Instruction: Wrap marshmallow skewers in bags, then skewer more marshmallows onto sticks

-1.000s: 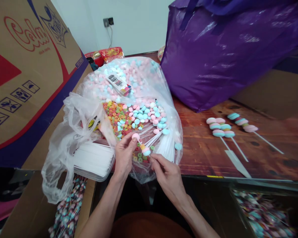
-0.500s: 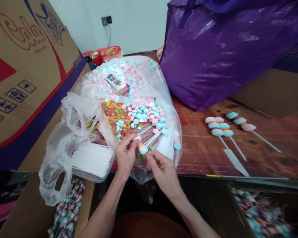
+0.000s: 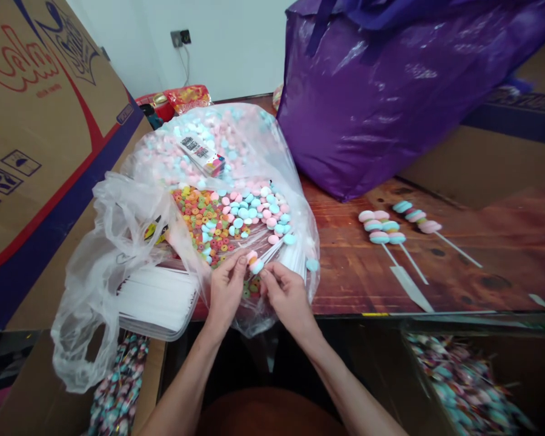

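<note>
Between my hands is a candy skewer (image 3: 256, 265), with pink and blue marshmallows and a yellow-orange gummy ring threaded together. My right hand (image 3: 285, 295) pinches at its blue end, where the stick is mostly hidden by the fingers. At the pink end, my left hand (image 3: 226, 286) has thumb and forefinger pressed together; whatever lies in that pinch is hidden. Just beyond are loose gummy rings (image 3: 200, 212) and pink and blue marshmallows (image 3: 243, 213) on clear plastic. White sticks (image 3: 295, 257) lie beside my right hand.
Finished skewers (image 3: 381, 227) lie on the wooden table (image 3: 345, 284) at right. A tub of white sticks (image 3: 157, 300) and a crumpled plastic bag (image 3: 84, 327) are at left. A purple bag (image 3: 372, 103) and a cardboard box (image 3: 49, 157) flank the big marshmallow bag (image 3: 254, 130).
The view has swung slightly right, so the surroundings sit farther left. My hands have come closer together around the skewer, and the right hand's fingers have moved up against the blue marshmallow.
</note>
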Motion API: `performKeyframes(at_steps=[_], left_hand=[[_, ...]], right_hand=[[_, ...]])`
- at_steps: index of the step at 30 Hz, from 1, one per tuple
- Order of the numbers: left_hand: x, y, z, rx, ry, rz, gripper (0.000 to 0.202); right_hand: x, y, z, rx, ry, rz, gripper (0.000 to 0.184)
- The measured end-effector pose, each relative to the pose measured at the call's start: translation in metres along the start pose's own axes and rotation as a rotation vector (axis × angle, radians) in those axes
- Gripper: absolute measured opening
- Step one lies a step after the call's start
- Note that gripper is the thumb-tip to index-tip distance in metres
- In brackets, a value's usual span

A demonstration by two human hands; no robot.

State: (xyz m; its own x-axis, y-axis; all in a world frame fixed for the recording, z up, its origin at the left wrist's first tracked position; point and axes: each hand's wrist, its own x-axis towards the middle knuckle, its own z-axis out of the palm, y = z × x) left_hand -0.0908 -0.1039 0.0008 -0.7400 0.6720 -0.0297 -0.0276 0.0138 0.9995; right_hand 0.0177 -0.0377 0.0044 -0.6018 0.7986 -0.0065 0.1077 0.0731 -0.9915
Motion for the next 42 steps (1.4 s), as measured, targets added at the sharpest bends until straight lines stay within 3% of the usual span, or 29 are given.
performKeyframes(at_steps=[4, 7, 12, 15, 18, 21, 23, 25, 29, 34, 42], left_hand=[[0.013, 0.001, -0.012, 0.005, 0.016, 0.02, 0.031], [0.018, 0.003, -0.023, 0.314, 0.06, 0.19, 0.023], [0.01, 0.009, -0.025, 0.874, -0.184, 0.27, 0.027], [0.006, 0.011, -0.021, 1.036, -0.237, 0.289, 0.037], [0.006, 0.011, -0.02, 1.09, -0.247, 0.307, 0.032], [0.008, 0.008, -0.021, 0.966, -0.22, 0.312, 0.026], [0.01, 0.006, -0.021, 0.736, -0.152, 0.266, 0.018], [0.013, 0.005, -0.019, 0.415, -0.071, 0.142, 0.012], [0.016, 0.004, -0.014, -0.097, 0.047, -0.072, 0.027], [0.013, 0.005, -0.005, -0.283, 0.102, -0.085, 0.033], [0.007, 0.007, 0.002, -0.379, 0.089, -0.065, 0.03]], right_hand=[[0.001, 0.004, -0.018, -0.092, 0.042, -0.038, 0.029], [-0.003, 0.009, -0.03, -0.139, 0.127, -0.04, 0.028], [-0.011, 0.015, -0.036, -0.153, 0.159, -0.042, 0.028], [-0.013, 0.016, -0.034, -0.165, 0.14, -0.041, 0.028], [-0.013, 0.016, -0.033, -0.16, 0.131, -0.036, 0.028], [-0.013, 0.017, -0.033, -0.153, 0.122, -0.043, 0.027], [-0.014, 0.017, -0.033, -0.149, 0.111, -0.046, 0.026], [-0.016, 0.015, -0.032, -0.144, 0.089, -0.039, 0.026], [-0.023, 0.007, -0.027, -0.136, -0.006, -0.051, 0.028], [-0.027, 0.001, -0.02, -0.213, -0.079, -0.106, 0.029], [-0.026, 0.005, -0.018, -0.24, -0.025, -0.106, 0.028]])
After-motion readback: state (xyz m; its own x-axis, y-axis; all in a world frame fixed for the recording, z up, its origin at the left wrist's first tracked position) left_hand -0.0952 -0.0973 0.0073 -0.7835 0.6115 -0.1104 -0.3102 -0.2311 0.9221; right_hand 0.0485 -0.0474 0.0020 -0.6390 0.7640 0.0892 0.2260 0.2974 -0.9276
